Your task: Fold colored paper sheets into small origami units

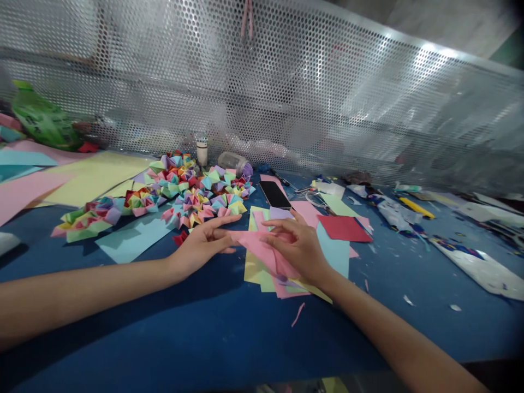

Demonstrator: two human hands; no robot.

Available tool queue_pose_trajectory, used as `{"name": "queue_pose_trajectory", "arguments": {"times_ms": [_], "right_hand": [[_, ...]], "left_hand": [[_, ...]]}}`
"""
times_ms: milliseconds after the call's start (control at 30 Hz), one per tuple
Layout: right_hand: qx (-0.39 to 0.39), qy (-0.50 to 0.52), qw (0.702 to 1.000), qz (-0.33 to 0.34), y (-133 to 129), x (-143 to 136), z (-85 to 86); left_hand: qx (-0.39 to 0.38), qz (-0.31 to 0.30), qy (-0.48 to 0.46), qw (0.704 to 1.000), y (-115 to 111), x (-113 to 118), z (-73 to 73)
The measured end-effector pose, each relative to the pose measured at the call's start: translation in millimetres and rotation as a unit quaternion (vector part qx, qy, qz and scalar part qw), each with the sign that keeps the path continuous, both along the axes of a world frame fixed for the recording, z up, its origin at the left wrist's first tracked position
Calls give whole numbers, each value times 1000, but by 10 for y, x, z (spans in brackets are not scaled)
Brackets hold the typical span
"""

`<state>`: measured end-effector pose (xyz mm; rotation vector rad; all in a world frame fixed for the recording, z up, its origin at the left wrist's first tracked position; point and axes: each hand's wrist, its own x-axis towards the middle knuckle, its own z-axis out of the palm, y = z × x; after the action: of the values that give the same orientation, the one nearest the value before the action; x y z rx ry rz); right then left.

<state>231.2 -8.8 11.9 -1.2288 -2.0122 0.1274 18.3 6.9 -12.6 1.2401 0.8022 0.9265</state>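
A folded piece of pink paper (pixel 262 248) is held between my two hands, over a loose stack of coloured paper sheets (pixel 254 273). My left hand (pixel 207 240) pinches its left tip between thumb and fingers, with the index finger stretched out above. On the right part of the paper, my right hand (pixel 297 245) grips with thumb and fingers; its palm hides some of the fold. Left of the stack lies a heap of multicoloured folded paper pieces (pixel 196 191). A dark phone (pixel 275 195) rests just behind the stack.
A red paper (pixel 346 228) lies right of the stack. Behind stand a perforated metal panel (pixel 262 82), a white bottle (pixel 202 151) and a tipped clear jar (pixel 233 162). A green bottle (pixel 45 117) and large sheets (pixel 98 172) are left. Scraps and a yellow tool (pixel 416 208) lie right.
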Motion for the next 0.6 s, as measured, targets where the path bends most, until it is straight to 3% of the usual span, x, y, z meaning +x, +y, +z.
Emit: {"name": "queue_pose_trajectory", "arguments": {"times_ms": [600], "right_hand": [[19, -22, 1000, 2, 7, 8, -26]], "left_hand": [[23, -18, 3, 1000, 7, -16, -21]]}}
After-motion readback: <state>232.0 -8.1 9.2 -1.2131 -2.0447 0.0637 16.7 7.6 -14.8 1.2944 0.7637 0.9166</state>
